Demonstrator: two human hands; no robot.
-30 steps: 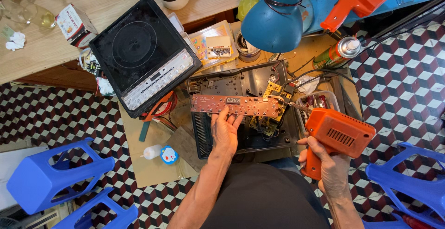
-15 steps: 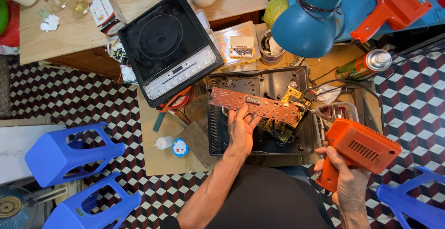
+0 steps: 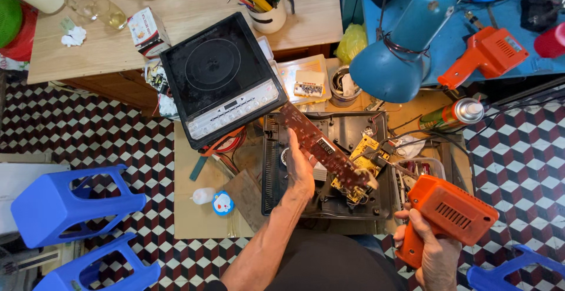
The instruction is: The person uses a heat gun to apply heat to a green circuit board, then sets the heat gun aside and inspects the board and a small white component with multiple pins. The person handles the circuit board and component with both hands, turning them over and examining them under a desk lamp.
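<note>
1. Two hands are busy: the left hand is clamped on a long brown circuit board, tilted above the open black casing.
2. Right hand grips an orange soldering gun just right of the casing.
3. Black cooktop leans at the casing's upper left; blue lamp hangs above.

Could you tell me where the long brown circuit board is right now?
In the head view, centre frame: the left hand holds the circuit board tilted above the opened black casing.
</note>
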